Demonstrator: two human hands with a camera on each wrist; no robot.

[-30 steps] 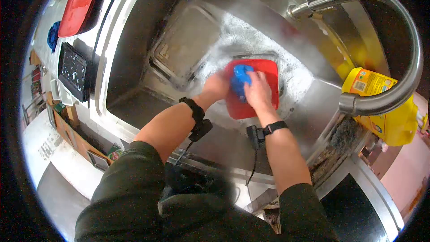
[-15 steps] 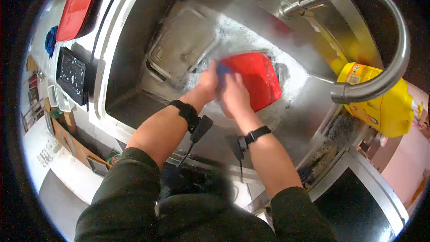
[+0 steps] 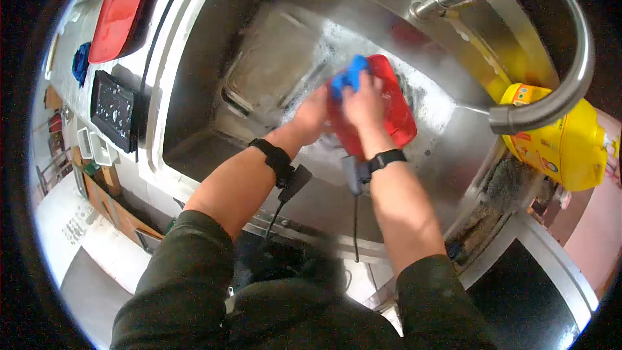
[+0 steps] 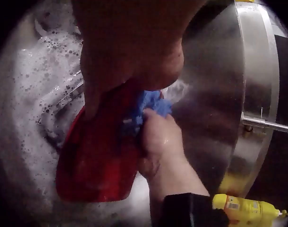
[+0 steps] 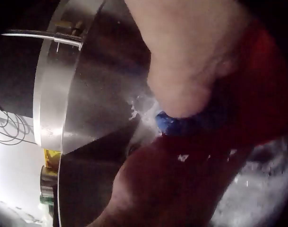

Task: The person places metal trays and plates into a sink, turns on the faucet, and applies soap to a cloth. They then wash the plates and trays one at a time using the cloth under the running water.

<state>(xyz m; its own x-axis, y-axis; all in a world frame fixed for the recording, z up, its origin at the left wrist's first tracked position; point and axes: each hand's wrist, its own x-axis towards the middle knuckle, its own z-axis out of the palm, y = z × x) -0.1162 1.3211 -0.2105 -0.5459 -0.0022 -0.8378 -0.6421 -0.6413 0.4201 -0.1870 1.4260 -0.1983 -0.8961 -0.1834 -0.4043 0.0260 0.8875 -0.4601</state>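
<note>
A red tray [image 3: 396, 107] is held tilted above the soapy sink floor. The left hand [image 3: 311, 115] grips its left edge; in the left wrist view that hand's fingers lie along the red tray [image 4: 94, 163]. A blue cloth [image 3: 350, 76] is bunched in the right hand [image 3: 364, 105], pressed on the tray's surface. In the left wrist view the blue cloth [image 4: 148, 109] shows beyond the right hand's fingertips. The right wrist view shows only part of the blue cloth [image 5: 170, 124] under the right hand [image 5: 181, 90].
Around the hands is a steel sink [image 3: 194, 91] with suds. A curved faucet [image 3: 576, 39] and a yellow jug [image 3: 557, 149] are at the right. Left of the sink lie another red tray [image 3: 120, 16], a wet black tray [image 3: 113, 107] and a dark blue cloth [image 3: 81, 63].
The tray has turned and tilted between the hands. The right hand with the blue cloth moved left toward the left hand, then back up and right across the tray.
</note>
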